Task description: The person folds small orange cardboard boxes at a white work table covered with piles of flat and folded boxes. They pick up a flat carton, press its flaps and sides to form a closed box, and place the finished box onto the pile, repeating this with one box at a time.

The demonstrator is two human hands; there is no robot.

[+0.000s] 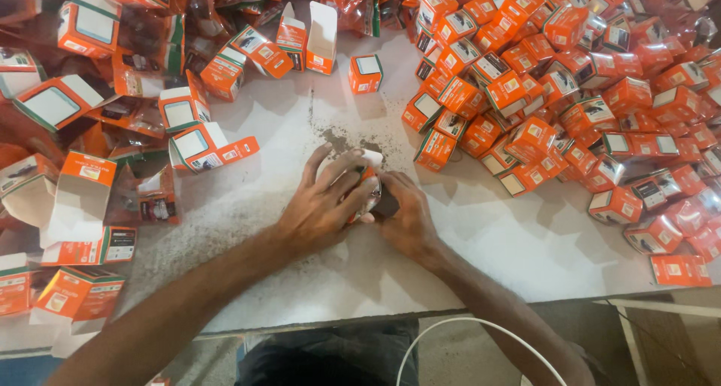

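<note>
Head view, my left hand: my left hand (324, 206) lay over a small orange box (366, 185) at the middle of the white table (526, 243), fingers spread and curled around it, grasping it from the left and top.
Head view, my right hand: my right hand (405, 219) pressed against the same box from the right, fingers bent in at its end; it gripped the box together with the left, though I could not tell what the fingertips did there.
Head view, the box: it sat low on the table between both hands, mostly hidden by them, with a white face and an orange edge showing.
Head view, right heap: a big pile of closed orange boxes (571, 93) covered the right side of the table, near my right hand but apart from it.
Head view, left heap: open, unfolded orange cartons (82, 198) with white insides lay scattered on the left.
Head view, single box: one closed orange box (366, 73) stood alone beyond my hands.
Head view, table surface: dark specks (338, 140) were strewn just beyond my fingers.
Head view, near edge: a white cable (451, 326) curved below the table edge.
</note>
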